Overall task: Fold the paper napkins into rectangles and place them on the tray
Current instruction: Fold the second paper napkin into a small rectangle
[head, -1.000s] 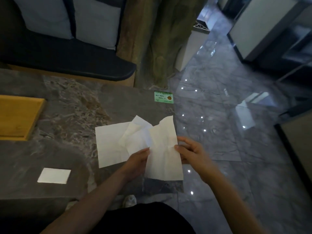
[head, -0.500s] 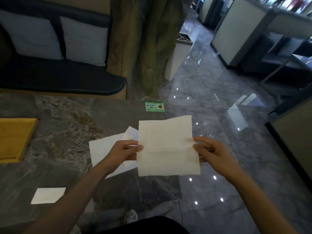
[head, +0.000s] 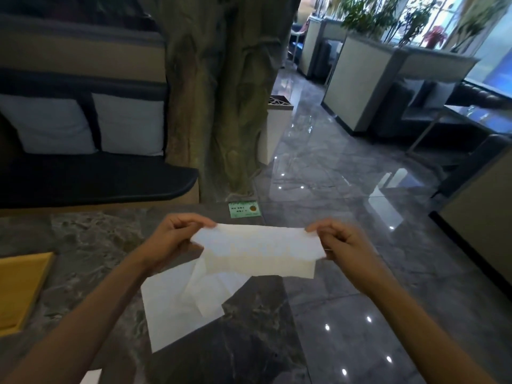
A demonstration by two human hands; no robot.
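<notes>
A white paper napkin (head: 260,252) hangs in the air above the table's right edge, folded over into a wide strip. My left hand (head: 173,239) pinches its left end and my right hand (head: 342,242) pinches its right end. Below it, more unfolded white napkins (head: 177,306) lie loosely overlapped on the dark marble table (head: 91,245). The yellow wooden tray (head: 19,286) sits at the left edge of the view, partly cut off. A corner of a folded napkin (head: 90,377) shows at the bottom edge.
A green card (head: 245,209) lies at the table's far right corner. Beyond the table stand a dark bench with grey cushions (head: 83,126) and a tree-trunk column (head: 221,106). The glossy tiled floor (head: 346,189) lies to the right of the table.
Both hands have raised the napkin and folded it from an open sheet into a narrower strip. The view has tilted up, so the tray and the folded napkin slid toward the frame edges.
</notes>
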